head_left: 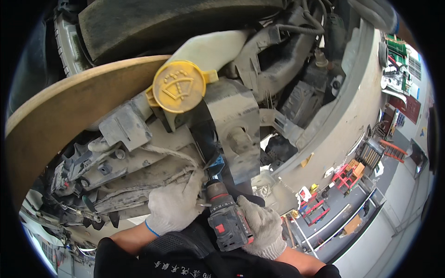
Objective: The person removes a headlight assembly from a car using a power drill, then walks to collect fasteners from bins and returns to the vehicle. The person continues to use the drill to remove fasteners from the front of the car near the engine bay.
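Observation:
My right hand (pixel 265 227), in a dusty knit work glove, grips a black and red cordless drill (pixel 229 224). The drill's chuck (pixel 216 188) points away from me into a gap in a car's front end. Just left of the chuck is my gloved left hand (pixel 174 207), its fingers bunched and reaching up; what they pinch is hidden. Beyond the chuck a small blue piece (pixel 216 162) shows beside a grey metal bracket (pixel 241 134). A yellow washer-fluid cap (pixel 180 86) sits above both hands.
A curved tan panel edge (pixel 83 88) sweeps along the left. Dusty wiring and a dirty crossbeam (pixel 139 162) lie left of the bracket. The light fender (pixel 345 125) curves down the right. Beyond it, a red-framed cart (pixel 347 176) and tools stand on the workshop floor.

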Demonstrator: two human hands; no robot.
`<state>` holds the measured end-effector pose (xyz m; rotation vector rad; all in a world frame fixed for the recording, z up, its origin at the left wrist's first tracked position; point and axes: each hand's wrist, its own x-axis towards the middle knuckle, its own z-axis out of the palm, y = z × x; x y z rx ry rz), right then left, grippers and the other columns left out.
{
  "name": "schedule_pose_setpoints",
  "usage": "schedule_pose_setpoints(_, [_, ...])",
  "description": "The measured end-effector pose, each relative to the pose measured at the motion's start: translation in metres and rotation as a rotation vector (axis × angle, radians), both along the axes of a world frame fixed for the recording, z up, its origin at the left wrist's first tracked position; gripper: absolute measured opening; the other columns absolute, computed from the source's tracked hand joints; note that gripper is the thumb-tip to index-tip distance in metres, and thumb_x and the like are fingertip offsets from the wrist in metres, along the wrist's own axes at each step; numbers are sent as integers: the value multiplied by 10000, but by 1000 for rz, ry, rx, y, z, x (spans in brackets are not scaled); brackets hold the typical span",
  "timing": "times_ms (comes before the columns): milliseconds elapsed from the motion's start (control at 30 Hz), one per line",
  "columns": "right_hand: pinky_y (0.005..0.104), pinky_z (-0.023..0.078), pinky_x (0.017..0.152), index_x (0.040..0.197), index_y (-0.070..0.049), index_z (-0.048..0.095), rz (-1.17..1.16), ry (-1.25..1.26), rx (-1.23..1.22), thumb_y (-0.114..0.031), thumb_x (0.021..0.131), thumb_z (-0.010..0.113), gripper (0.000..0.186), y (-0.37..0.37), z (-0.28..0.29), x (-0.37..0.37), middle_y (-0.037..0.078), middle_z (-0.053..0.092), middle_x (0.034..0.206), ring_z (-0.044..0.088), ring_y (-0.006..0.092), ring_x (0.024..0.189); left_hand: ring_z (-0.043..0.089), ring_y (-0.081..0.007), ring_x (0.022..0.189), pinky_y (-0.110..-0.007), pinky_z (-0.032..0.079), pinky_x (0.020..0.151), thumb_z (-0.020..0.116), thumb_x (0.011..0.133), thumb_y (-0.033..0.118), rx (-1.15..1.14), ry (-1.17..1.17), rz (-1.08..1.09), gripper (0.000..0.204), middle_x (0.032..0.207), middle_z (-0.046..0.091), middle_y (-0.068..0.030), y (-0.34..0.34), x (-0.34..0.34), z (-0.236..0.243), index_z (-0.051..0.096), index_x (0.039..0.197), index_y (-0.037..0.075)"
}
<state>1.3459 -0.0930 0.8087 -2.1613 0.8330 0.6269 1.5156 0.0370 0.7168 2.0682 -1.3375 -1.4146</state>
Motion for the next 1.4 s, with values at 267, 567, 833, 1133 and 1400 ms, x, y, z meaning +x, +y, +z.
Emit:
schedule_pose_setpoints(267, [413,524,621,1214,19,571,-215,-70,-206,-266,773,764,560,22,1,-30,149,691,867,683,319,719,674,-322,662,-424,516,566,721,781,321,-28,-164,98,484,727,678,-98,-10,-10,9,606,1208,125])
schedule_pose_setpoints(567, [407,503,565,1009,-53,572,-327,-112,-271,-388,707,810,510,32,2,-38,101,607,638,652,308,587,689,-326,735,-416,537,632,723,793,332,-45,-180,74,510,860,706,-125,-7,-12,12,610,1235,105])
schedule_pose_setpoints(833, [403,526,596,1103,-62,598,-301,-163,-288,-337,744,786,489,41,-6,-44,131,660,739,679,315,647,684,-336,699,-436,532,610,696,810,360,-84,-232,67,490,751,688,-132,0,-16,7,604,1230,125])
schedule_pose_setpoints(1133, [387,540,618,1190,-52,590,-265,-37,-303,-309,743,800,556,44,-13,-37,139,707,857,706,293,721,682,-346,675,-455,528,606,681,825,385,-116,-235,82,437,696,676,-133,2,-16,5,601,1182,145])
schedule_pose_setpoints(1400, [404,554,660,1241,-46,537,-306,88,-169,-317,751,800,619,36,2,-19,180,707,953,713,312,794,689,-342,715,-445,536,625,703,811,372,-77,-186,79,444,765,690,-140,-2,-11,12,607,1170,128])
